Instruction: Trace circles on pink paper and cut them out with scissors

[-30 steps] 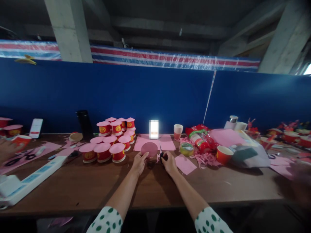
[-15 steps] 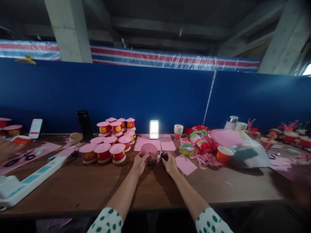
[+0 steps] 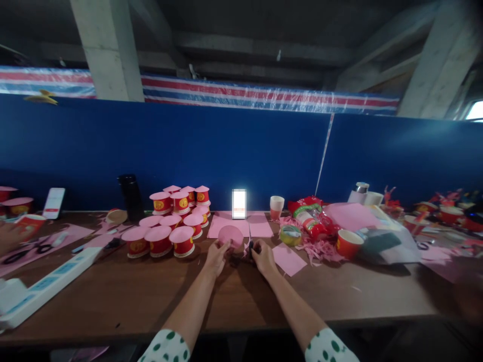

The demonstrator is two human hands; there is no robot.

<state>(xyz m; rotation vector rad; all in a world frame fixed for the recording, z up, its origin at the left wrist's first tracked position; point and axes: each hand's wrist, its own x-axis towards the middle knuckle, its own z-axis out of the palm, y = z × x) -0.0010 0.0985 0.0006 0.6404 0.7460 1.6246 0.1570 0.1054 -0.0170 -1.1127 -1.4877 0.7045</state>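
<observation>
Between the thumb and fingers of my left hand [image 3: 216,259] is a round pink paper disc [image 3: 231,235], held up above the table. My right hand [image 3: 263,256] is closed on dark-handled scissors [image 3: 250,244], whose blades point away from me, a little right of the disc and apart from it. Small pink scraps [image 3: 246,250] lie by the scissors. Behind both hands are pink paper sheets [image 3: 260,224], and a pink paper piece [image 3: 289,258] lies right of my right hand. Red paper cups with pink paper tops [image 3: 183,242] stand grouped at my left.
A lit phone [image 3: 239,203] stands behind the sheets. At right are a tape roll [image 3: 290,235], a red plastic packet [image 3: 311,216], shredded pink paper [image 3: 319,250] and a red cup [image 3: 349,245]. A white power strip [image 3: 53,286] and another person's hand [image 3: 9,236] are at left.
The view has shifted very slightly. My left hand still holds the disc, which is tilted a little differently, and my right hand's fingers have moved slightly on the scissors.
</observation>
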